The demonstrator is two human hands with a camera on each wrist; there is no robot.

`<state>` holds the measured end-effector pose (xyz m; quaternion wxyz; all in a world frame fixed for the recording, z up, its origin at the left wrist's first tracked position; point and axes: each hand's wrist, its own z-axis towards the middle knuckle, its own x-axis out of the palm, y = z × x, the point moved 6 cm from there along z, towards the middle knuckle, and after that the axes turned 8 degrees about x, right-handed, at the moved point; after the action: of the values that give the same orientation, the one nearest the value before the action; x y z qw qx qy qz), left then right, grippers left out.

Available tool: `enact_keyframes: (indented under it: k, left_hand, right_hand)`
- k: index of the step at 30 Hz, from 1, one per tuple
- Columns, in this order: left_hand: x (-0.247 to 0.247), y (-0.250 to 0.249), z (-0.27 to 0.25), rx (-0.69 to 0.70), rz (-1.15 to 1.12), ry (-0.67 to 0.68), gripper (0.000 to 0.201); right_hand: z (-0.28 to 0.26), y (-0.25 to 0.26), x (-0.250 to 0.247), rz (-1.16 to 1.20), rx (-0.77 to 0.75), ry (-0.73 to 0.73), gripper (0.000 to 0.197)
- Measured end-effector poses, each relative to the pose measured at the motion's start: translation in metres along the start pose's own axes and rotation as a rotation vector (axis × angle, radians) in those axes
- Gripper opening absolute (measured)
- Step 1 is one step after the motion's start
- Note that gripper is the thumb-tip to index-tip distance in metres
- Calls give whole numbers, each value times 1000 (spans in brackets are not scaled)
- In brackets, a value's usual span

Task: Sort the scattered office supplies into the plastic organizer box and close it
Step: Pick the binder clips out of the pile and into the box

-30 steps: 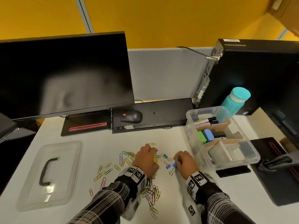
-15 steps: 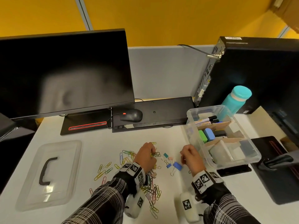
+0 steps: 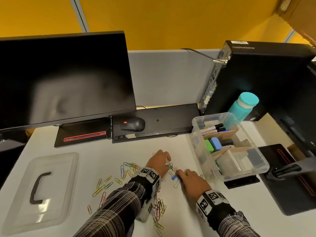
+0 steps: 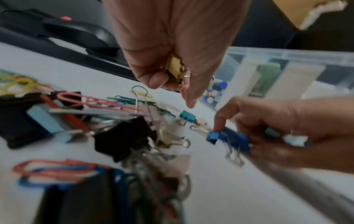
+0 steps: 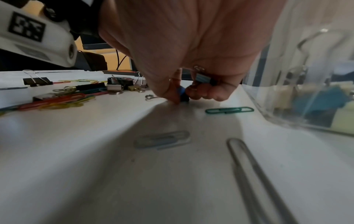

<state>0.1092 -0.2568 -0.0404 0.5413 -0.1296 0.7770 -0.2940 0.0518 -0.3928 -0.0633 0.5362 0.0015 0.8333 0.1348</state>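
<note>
Coloured paper clips (image 3: 126, 170) and binder clips lie scattered on the white desk. My left hand (image 3: 159, 164) hovers over a small teal binder clip (image 4: 187, 116), fingers curled round a yellow binder clip (image 4: 173, 68). Just to its right, my right hand (image 3: 192, 182) pinches a blue binder clip (image 3: 174, 177) against the desk between thumb and forefinger (image 5: 172, 94), with a pale blue clip (image 5: 203, 78) tucked under its other fingers. The clear organizer box (image 3: 199, 151) stands open right of both hands, with markers and erasers in its compartments.
The box's clear lid (image 3: 41, 190) with a black handle lies at the left. A monitor (image 3: 65, 77), mouse (image 3: 133, 124) and black keyboard back stand behind. A teal bottle (image 3: 242, 106) and a PC tower (image 3: 266, 79) sit behind the box.
My right hand, lifted near the box half a second ago, has come back down left onto the blue binder clip. My left hand has stayed over the small clips.
</note>
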Motion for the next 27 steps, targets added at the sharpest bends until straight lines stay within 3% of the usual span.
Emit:
enact_keyframes:
  k: [5,10,14,17,20,24,27]
  left_hand:
    - [14,-11,6,123,213,185,33]
    - [16,-11,5,120,266,193,25]
    - [18,-7,-2,138,305,174,20]
    - [18,-5,-6,128,299,161,22]
    - [17,-4,-9,115,288,153,30]
    - [18,-1,-13,76,292,172,40]
    - [18,1,-14,62,305,193,36]
  right_hand:
    - [0,-8,-4,76,62,-26,32]
    - [-9,-14,-10,272,108,-82,20]
    - [-18,-5,-37,455,84,-169,23]
    - [-30,15,-76,605,-87,-295,26]
    - [-45,18,-117,692,-129,-515,34]
    - [-57,-15,-150,708,13,-765,33]
    - [-57,-51,-148,629,203,-762,23]
